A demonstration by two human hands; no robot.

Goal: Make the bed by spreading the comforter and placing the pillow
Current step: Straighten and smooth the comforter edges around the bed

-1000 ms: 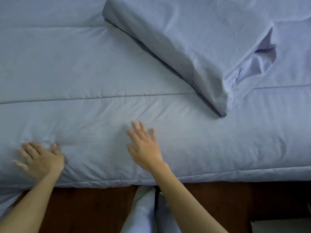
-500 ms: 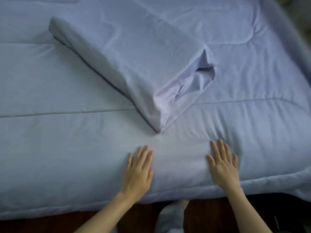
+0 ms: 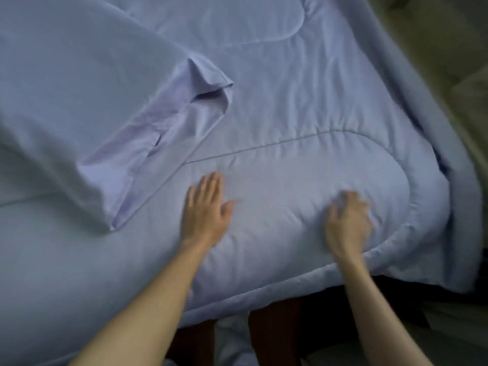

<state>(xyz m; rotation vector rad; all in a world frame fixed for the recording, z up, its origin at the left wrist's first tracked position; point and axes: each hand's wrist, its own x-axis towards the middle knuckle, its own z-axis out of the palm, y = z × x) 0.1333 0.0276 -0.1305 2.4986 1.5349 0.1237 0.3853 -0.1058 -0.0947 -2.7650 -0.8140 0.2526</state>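
Observation:
A pale blue quilted comforter (image 3: 303, 107) lies spread over the bed, its near right corner draping over the edge. A pillow (image 3: 87, 107) in a matching blue case rests on it at the upper left, the open flap end pointing toward me. My left hand (image 3: 206, 210) lies flat on the comforter, fingers together, just right of the pillow's corner. My right hand (image 3: 346, 223) is blurred near the rounded corner stitching, fingers curled down into the fabric. Whether it pinches the cloth is unclear.
The dark wooden bed frame (image 3: 274, 336) shows under the comforter's near edge. A dim greenish floor (image 3: 449, 48) runs along the right side of the bed. More pale fabric hangs below the frame at the bottom centre.
Both hands have slid right along the near edge toward the bed's right corner, and my view turned that way. The right hand's fingers went from flat to curled.

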